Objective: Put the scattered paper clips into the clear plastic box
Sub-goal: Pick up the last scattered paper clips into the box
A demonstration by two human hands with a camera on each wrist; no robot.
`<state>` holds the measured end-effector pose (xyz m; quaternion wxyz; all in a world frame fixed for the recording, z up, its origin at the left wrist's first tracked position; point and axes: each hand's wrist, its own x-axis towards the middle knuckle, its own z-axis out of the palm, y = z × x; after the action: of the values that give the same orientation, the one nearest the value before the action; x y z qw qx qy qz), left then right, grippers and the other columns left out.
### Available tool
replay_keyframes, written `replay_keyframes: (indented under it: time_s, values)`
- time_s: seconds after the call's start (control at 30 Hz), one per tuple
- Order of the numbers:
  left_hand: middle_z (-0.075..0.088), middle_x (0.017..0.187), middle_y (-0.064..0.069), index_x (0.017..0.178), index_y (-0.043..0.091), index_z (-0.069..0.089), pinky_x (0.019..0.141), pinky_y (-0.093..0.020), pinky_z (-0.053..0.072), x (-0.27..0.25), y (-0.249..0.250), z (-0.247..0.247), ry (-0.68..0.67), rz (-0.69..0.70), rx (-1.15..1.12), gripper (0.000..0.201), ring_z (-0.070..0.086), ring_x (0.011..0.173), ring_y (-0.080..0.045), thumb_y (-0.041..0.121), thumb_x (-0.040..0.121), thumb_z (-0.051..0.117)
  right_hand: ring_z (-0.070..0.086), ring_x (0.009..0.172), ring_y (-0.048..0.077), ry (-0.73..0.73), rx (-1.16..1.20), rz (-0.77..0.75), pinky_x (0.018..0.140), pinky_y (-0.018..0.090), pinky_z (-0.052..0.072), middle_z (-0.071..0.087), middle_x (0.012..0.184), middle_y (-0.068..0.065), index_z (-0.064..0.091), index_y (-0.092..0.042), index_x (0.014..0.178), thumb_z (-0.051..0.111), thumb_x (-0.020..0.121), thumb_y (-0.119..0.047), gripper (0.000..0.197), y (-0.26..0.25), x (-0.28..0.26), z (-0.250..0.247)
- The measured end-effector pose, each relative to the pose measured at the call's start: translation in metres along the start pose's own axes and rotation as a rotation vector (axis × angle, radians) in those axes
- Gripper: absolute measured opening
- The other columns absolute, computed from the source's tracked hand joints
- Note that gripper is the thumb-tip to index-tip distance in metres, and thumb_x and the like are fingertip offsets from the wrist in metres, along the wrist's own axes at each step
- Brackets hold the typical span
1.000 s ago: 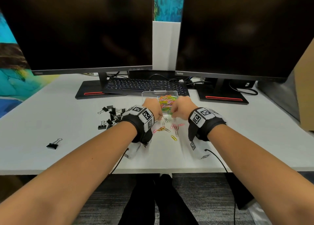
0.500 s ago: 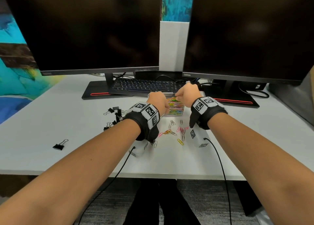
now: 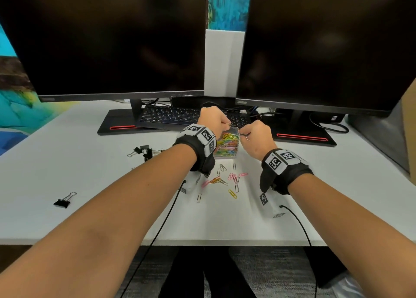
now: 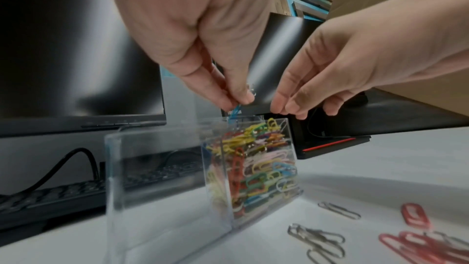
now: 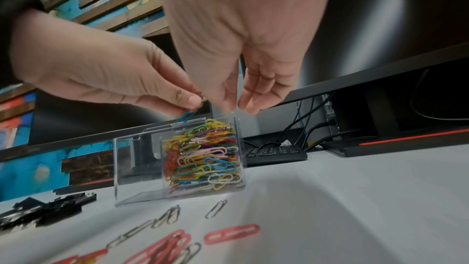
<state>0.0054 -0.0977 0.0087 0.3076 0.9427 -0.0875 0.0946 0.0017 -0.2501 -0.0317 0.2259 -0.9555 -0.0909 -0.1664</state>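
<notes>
Clip (image 4: 234, 112) hangs nearly upright from left hand (image 4: 203, 47).

Two dark monitors are seen at the far side of the white table (image 3: 67, 173): the left monitor (image 3: 108, 38) and the right monitor (image 3: 326, 49), each on a black base with a red stripe. A black keyboard (image 3: 171, 115) is placed between the bases, partly under the left monitor. A heap of black binder clips (image 3: 144, 152) is seen left of the middle, and a single binder clip (image 3: 64, 200) lies well apart, nearer and further left. Black cables (image 3: 328, 126) are seen by the right base.
</notes>
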Motion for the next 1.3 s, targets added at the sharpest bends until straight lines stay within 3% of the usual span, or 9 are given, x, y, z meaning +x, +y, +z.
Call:
replay_keyframes:
  time_s: [0.17, 0.27, 0.43, 0.53, 0.63, 0.73, 1.0, 1.13, 1.3]
  values:
    - [0.071, 0.108, -0.004, 0.109, 0.011, 0.071, 0.096, -0.025, 0.046, -0.001, -0.003, 0.011, -0.035, -0.027, -0.037, 0.027, 0.064, 0.103, -0.016, 0.016, 0.082, 0.072, 0.06, 0.098, 0.021, -0.049, -0.031, -0.009, 0.084, 0.034, 0.052, 0.062, 0.113, 0.006, 0.07, -0.019, 0.106, 0.061, 0.088, -0.021, 0.02, 0.0, -0.002, 0.005]
    - [0.07, 0.107, -0.007, 0.113, 0.008, 0.068, 0.097, -0.022, 0.045, -0.002, -0.002, 0.011, -0.007, -0.04, -0.09, 0.032, 0.065, 0.104, -0.017, 0.012, 0.081, 0.073, 0.06, 0.096, 0.019, -0.047, -0.047, -0.032, 0.08, 0.026, 0.045, 0.062, 0.113, 0.004, 0.07, -0.019, 0.107, 0.06, 0.089, -0.021, 0.021, 0.0, -0.003, 0.007]
    - [0.071, 0.106, -0.008, 0.11, 0.007, 0.07, 0.098, -0.023, 0.047, -0.014, 0.0, -0.007, 0.081, -0.002, -0.158, 0.026, 0.066, 0.101, -0.017, 0.007, 0.084, 0.068, 0.059, 0.087, 0.017, -0.022, -0.032, -0.072, 0.074, 0.023, 0.041, 0.062, 0.107, 0.005, 0.072, -0.015, 0.097, 0.057, 0.091, -0.015, 0.017, -0.007, -0.013, -0.004]
    - [0.073, 0.1, -0.008, 0.103, 0.006, 0.072, 0.09, -0.016, 0.047, -0.032, -0.005, -0.015, 0.115, 0.05, -0.162, 0.02, 0.068, 0.095, -0.016, 0.007, 0.083, 0.068, 0.06, 0.084, 0.016, -0.135, -0.057, -0.054, 0.075, 0.021, 0.043, 0.069, 0.102, 0.006, 0.073, -0.008, 0.096, 0.052, 0.091, -0.01, 0.022, -0.004, -0.024, -0.013]
    - [0.073, 0.103, -0.004, 0.098, 0.009, 0.075, 0.094, -0.021, 0.047, -0.052, -0.013, -0.014, -0.022, 0.048, -0.015, 0.017, 0.067, 0.097, -0.015, 0.013, 0.082, 0.071, 0.061, 0.106, 0.026, -0.331, -0.171, 0.061, 0.09, 0.027, 0.047, 0.067, 0.114, 0.009, 0.071, -0.008, 0.105, 0.05, 0.09, -0.008, 0.026, 0.004, -0.037, -0.014]
    - [0.071, 0.109, -0.003, 0.104, 0.009, 0.074, 0.1, -0.024, 0.043, -0.069, -0.016, -0.01, -0.214, 0.048, 0.216, 0.022, 0.064, 0.105, -0.016, 0.015, 0.083, 0.07, 0.061, 0.108, 0.027, -0.437, -0.226, 0.099, 0.091, 0.028, 0.049, 0.068, 0.115, 0.007, 0.071, -0.009, 0.106, 0.052, 0.089, -0.008, 0.026, 0.006, -0.049, -0.009]
    - [0.073, 0.104, -0.005, 0.104, 0.01, 0.073, 0.077, -0.022, 0.051, -0.094, -0.023, -0.008, -0.426, -0.068, 0.376, 0.022, 0.063, 0.079, -0.016, 0.017, 0.084, 0.069, 0.059, 0.111, 0.021, -0.541, -0.243, -0.058, 0.091, 0.022, 0.043, 0.068, 0.117, 0.003, 0.07, -0.011, 0.113, 0.059, 0.091, -0.014, 0.025, -0.027, -0.062, -0.005]
    - [0.074, 0.096, -0.003, 0.1, 0.012, 0.075, 0.072, -0.023, 0.052, -0.099, -0.025, -0.015, -0.501, -0.085, 0.432, 0.037, 0.06, 0.073, -0.014, 0.042, 0.079, 0.072, 0.053, 0.12, 0.026, -0.559, -0.346, -0.046, 0.097, 0.029, 0.044, 0.056, 0.132, 0.009, 0.057, -0.009, 0.129, 0.056, 0.09, -0.007, 0.039, -0.034, -0.052, -0.006]
    - [0.069, 0.108, 0.004, 0.114, 0.017, 0.068, 0.091, -0.029, 0.053, -0.1, -0.03, -0.019, -0.62, -0.072, 0.526, 0.069, 0.063, 0.087, -0.014, 0.052, 0.057, 0.084, 0.061, 0.1, 0.024, -0.629, -0.505, -0.079, 0.086, 0.028, 0.051, 0.062, 0.116, 0.011, 0.065, -0.007, 0.114, 0.056, 0.09, -0.013, 0.026, -0.043, -0.055, 0.006]
